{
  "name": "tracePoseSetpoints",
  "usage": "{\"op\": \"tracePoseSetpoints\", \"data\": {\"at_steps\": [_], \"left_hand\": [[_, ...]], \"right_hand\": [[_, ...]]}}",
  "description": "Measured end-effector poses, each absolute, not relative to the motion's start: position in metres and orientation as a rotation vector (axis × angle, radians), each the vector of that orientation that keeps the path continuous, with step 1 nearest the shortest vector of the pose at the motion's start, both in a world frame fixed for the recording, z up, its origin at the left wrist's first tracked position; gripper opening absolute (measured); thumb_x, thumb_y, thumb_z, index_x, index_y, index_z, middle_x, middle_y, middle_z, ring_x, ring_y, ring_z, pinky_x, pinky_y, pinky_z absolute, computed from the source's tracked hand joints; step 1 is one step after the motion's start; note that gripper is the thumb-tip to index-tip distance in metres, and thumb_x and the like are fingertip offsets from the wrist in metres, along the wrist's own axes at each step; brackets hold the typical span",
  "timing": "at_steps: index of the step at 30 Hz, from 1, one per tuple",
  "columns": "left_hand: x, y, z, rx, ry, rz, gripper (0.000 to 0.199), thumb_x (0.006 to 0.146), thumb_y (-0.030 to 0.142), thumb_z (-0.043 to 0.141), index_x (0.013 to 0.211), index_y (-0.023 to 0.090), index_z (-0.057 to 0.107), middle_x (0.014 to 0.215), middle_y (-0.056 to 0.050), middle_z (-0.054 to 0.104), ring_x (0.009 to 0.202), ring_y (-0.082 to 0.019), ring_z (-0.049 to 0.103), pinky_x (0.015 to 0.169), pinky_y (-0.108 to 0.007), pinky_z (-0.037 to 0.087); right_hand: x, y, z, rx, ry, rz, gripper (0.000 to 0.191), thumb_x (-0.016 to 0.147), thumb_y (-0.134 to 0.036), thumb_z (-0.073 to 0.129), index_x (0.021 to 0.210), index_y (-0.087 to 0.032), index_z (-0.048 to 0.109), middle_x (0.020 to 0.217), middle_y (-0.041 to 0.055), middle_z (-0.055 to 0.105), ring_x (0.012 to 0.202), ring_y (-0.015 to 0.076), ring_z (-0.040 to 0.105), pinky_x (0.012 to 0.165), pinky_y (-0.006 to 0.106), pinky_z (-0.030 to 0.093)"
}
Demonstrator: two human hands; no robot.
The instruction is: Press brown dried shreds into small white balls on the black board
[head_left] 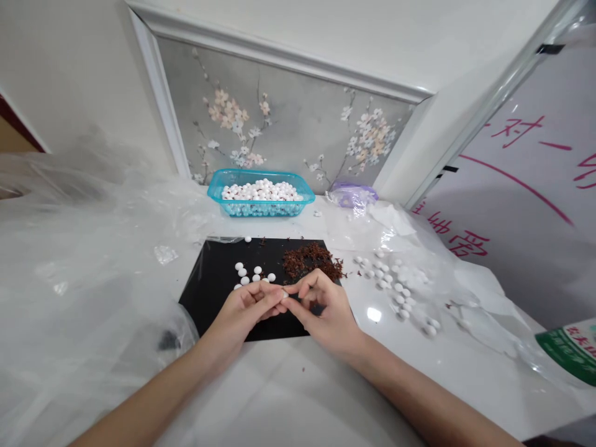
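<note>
My left hand [251, 308] pinches a small white ball [284, 294] between thumb and fingers over the black mat [216, 310]. The thumb and index finger of my right hand [325, 308] close at the same ball from the right; whether they grip it or some tiny piece on it is too small to tell. Just behind my hands, several white balls [257, 270] lie on the mat. A pile of small dark red-brown pieces [310, 259] covers the mat's back right corner.
A blue basket [261, 210] full of white balls stands by the wall. More white balls [399, 288] lie right of the mat. Clear plastic sheeting [93, 279] covers the left side. A bottle [570, 351] is at the right edge, a purple packet [354, 195] at the back.
</note>
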State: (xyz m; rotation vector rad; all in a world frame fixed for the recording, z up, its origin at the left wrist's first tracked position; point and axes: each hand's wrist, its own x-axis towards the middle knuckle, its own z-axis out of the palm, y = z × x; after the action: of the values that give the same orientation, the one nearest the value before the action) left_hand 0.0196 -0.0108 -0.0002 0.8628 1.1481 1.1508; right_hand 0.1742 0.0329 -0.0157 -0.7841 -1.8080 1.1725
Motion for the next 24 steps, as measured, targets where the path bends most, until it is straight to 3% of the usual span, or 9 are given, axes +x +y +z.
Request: {"op": "tracePoseSetpoints", "data": {"at_steps": [4,8,10,13,16,18,21,24], "left_hand": [[0.020,-0.010,0.001,0.853,1.142,1.152,0.018,0.073,0.036,0.066,0.079,0.019,0.069,0.080,-0.002,0.066,0.079,-0.012,0.059,0.079,-0.022,0.047],[0.020,-0.008,0.003,0.871,1.170,1.146,0.021,0.072,0.038,0.067,0.078,0.018,0.065,0.078,-0.001,0.065,0.076,-0.012,0.060,0.076,-0.023,0.047],[0.018,-0.006,0.006,0.907,1.225,1.166,0.027,0.072,0.040,0.067,0.088,0.019,0.063,0.081,-0.001,0.065,0.076,-0.013,0.060,0.076,-0.025,0.047],[0.014,-0.005,0.011,0.981,1.300,1.216,0.036,0.076,0.043,0.062,0.106,0.022,0.058,0.085,-0.001,0.064,0.079,-0.014,0.060,0.077,-0.027,0.047],[0.008,-0.004,0.013,1.106,1.344,1.200,0.030,0.077,0.043,0.059,0.096,0.021,0.061,0.081,-0.001,0.061,0.075,-0.013,0.056,0.073,-0.026,0.046],[0.005,-0.003,0.011,1.223,1.347,1.172,0.026,0.077,0.042,0.059,0.089,0.020,0.062,0.077,0.000,0.059,0.071,-0.012,0.054,0.071,-0.025,0.045],[0.000,-0.004,0.007,1.463,1.393,1.082,0.023,0.078,0.042,0.057,0.086,0.021,0.063,0.076,0.000,0.059,0.070,-0.014,0.053,0.067,-0.025,0.042],[-0.003,-0.005,0.005,1.757,1.490,0.878,0.022,0.079,0.043,0.055,0.085,0.024,0.063,0.076,0.000,0.061,0.067,-0.015,0.052,0.061,-0.024,0.037]], "right_hand": [[0.175,0.034,-0.011,-0.752,-1.850,1.156,0.018,0.081,-0.026,0.056,0.076,-0.020,0.039,0.077,0.0010,0.062,0.047,0.0058,0.047,0.044,0.020,0.036],[0.184,0.044,0.003,-0.724,-1.911,1.132,0.020,0.077,-0.029,0.061,0.087,-0.019,0.048,0.090,0.0036,0.063,0.043,0.0027,0.043,0.045,0.020,0.038],[0.191,0.055,0.010,-0.789,-1.857,1.092,0.025,0.075,-0.033,0.064,0.090,-0.019,0.049,0.090,0.0036,0.062,0.046,0.0035,0.046,0.046,0.020,0.040],[0.203,0.072,0.017,-0.979,-1.837,1.011,0.023,0.075,-0.035,0.063,0.084,-0.018,0.050,0.073,-0.0003,0.059,0.046,0.0050,0.043,0.046,0.020,0.037],[0.213,0.084,0.017,-1.119,-2.024,0.900,0.012,0.075,-0.027,0.060,0.080,-0.018,0.053,0.058,-0.0043,0.051,0.045,0.0056,0.037,0.045,0.020,0.032],[0.218,0.089,0.014,-1.089,-2.207,0.813,0.004,0.074,-0.020,0.058,0.077,-0.018,0.056,0.063,-0.0029,0.054,0.048,0.0061,0.039,0.047,0.020,0.034],[0.222,0.094,0.009,-1.015,-2.446,0.758,0.010,0.070,-0.013,0.058,0.077,-0.018,0.062,0.076,0.0001,0.059,0.052,0.0065,0.044,0.050,0.021,0.038],[0.221,0.096,0.005,-1.008,-2.528,0.733,0.010,0.070,-0.012,0.060,0.075,-0.018,0.066,0.075,0.0015,0.060,0.053,0.0076,0.046,0.052,0.022,0.039]]}}
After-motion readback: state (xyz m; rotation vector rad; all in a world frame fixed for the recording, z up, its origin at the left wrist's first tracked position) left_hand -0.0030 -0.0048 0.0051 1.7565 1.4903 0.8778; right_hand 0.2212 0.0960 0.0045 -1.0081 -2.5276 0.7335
